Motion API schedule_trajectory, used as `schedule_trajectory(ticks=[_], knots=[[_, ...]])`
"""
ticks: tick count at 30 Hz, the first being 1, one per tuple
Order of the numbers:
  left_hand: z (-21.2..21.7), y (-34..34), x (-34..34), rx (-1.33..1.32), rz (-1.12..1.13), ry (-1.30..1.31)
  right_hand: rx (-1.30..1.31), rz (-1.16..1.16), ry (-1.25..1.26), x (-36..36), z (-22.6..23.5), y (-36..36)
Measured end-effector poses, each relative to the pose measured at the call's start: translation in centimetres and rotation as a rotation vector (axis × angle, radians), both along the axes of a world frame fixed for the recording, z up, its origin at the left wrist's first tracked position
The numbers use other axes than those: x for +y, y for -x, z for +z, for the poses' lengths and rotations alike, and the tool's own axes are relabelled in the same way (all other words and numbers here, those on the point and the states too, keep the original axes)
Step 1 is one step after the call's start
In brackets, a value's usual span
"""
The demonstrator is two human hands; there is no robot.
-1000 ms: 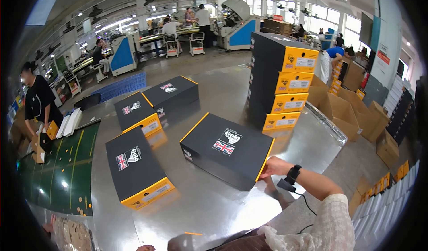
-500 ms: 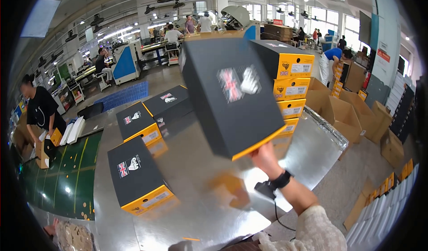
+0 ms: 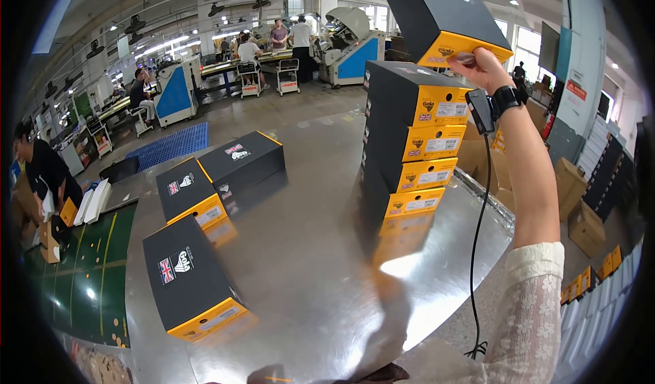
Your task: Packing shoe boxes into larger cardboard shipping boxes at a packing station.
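Observation:
High at the upper right, my right hand [image 3: 486, 68] grips the lower front edge of a dark grey shoebox [image 3: 440, 19] with an orange end panel. The held box is tilted, its far end cut off by the picture's top. Just below it stands a stack of matching shoeboxes [image 3: 390, 128], orange labelled ends turned toward me; I cannot tell whether the held box touches the stack. On the left of the metal table [image 3: 307, 275] lie three more closed boxes: a near one [image 3: 187, 271], a middle one [image 3: 183, 187] and a far one [image 3: 245, 159]. My left hand is out of sight.
A green conveyor belt [image 3: 78, 281] runs along the table's left side, where a person in black [image 3: 46, 172] handles a box. Open cartons [image 3: 477, 162] stand beyond the table's right edge. A black cable [image 3: 475, 261] hangs from my right wrist.
My right hand has lifted the shoebox up and to the right, from above the table's middle to over the stack. The boxes on the left stay put on the table.

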State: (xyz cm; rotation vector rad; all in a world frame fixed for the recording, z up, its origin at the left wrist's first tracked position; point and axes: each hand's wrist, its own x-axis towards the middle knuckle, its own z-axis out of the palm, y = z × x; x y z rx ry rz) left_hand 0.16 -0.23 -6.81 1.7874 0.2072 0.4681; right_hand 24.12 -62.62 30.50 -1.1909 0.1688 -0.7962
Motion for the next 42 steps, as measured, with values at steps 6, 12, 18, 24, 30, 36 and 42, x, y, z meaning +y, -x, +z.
schedule_trajectory(ticks=[6,12,18,24,30,36,42], knots=[[-0.5,0.8,-0.3,0.060,0.080,-0.019,0.257,0.191,0.130,-6.6,-7.2,0.0],[-0.2,1.5,1.2,0.132,0.135,-0.234,0.311,0.491,0.699,3.6,-17.0,-1.1],[1.9,-0.9,-0.3,-0.020,-0.033,-0.106,0.607,0.813,0.834,20.8,-23.0,-1.7],[0.7,5.1,1.3,0.080,0.121,0.023,0.100,1.142,1.399,38.7,-25.2,-1.7],[-1.3,5.5,1.6,0.058,0.017,-0.021,-0.510,1.051,1.729,47.9,-31.5,0.7],[-2.0,6.2,2.7,0.077,0.031,-0.035,-0.688,0.777,1.911,51.9,-34.2,0.7],[-1.9,4.9,3.5,0.124,0.019,-0.043,-0.729,0.681,1.917,52.5,-34.9,0.3]])
